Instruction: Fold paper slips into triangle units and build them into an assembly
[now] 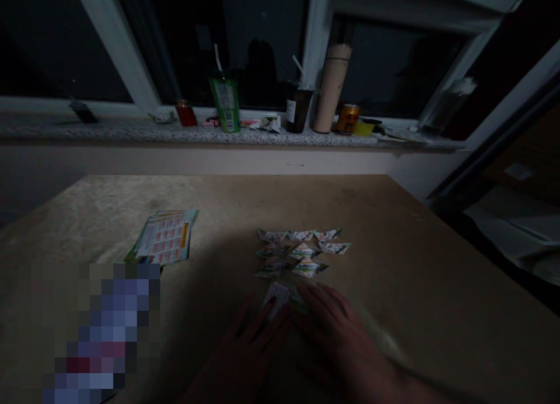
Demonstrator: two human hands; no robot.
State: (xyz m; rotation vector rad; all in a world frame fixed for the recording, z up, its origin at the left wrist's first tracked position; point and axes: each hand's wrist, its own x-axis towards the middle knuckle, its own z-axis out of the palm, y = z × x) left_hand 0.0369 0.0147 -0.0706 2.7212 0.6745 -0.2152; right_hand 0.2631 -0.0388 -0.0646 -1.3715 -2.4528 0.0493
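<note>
A pixelated patch (102,334) hides part of the table's near left, the left hand (249,345) is cut off below, and dimness makes the folded paper (280,296) print unreadable.

Tan counter (394,264), dimly lit. Left of centre: a stack of printed sheets (164,243), lying flat. Centre: folded paper pieces (301,252) in close rows, edges touching. Just nearer: a small card (277,294), flat, with the left hand (249,345) and right hand (341,334) resting on the counter at the card's near side. Lower left: a blurred object (105,334).
</note>
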